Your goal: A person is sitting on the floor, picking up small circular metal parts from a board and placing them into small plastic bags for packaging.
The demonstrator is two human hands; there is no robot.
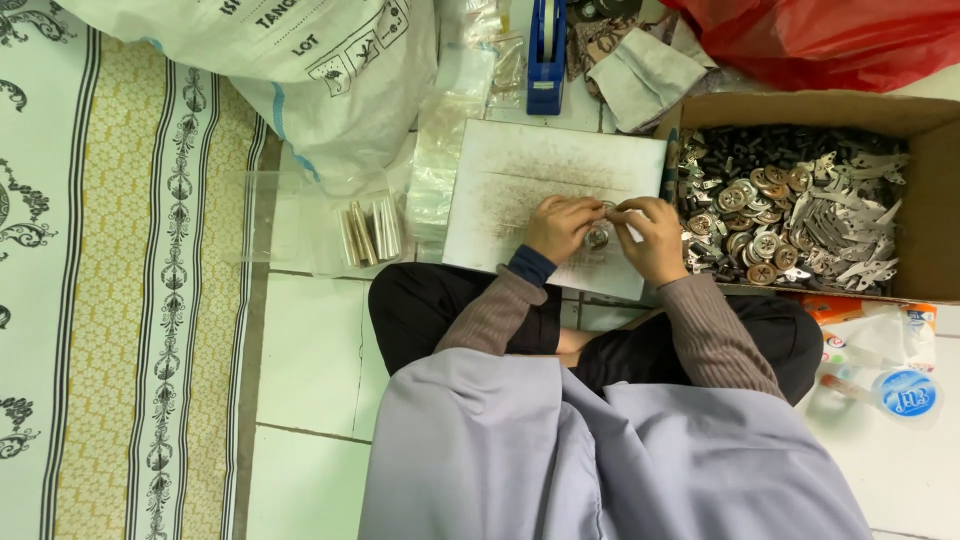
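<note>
**Both hands on small round metal part over board**

Left hand (560,226) and right hand (652,236) pinch a small round silvery metal part (598,237) together, above the near right corner of the worn white rectangular board (520,170). Open brown cardboard box (935,190) of metal pieces sits just beside the board's right edge.

My left hand (558,226) and right hand (652,236) meet around a small round metal part (598,237) over the flat white board (520,175) before my knees, the open cardboard box (935,160) of metal pieces to its right, clear plastic bags (440,150) left.
</note>
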